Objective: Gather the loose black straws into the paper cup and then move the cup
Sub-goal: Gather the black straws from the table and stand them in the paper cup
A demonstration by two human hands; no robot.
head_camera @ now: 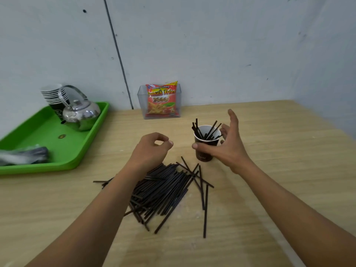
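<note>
Many thin black straws [165, 189] lie heaped; right grip [227, 149] clasps the dark paper cup [204, 157], left grip [150, 149] clenched.

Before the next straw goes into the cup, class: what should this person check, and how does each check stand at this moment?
1. Cup stands upright on the table: ok.
2. Right hand steadies the cup: ok, thumb across its front, fingers curled by the rim.
3. Left hand carries a straw: not ok, its fingers are curled above the pile but no straw shows in them.
4. Room in the cup: ok, only a few straws in the cup lean against the rim, and the white inside shows.
5. All straws gathered: not ok, the pile of loose straws lies on the table.
</note>
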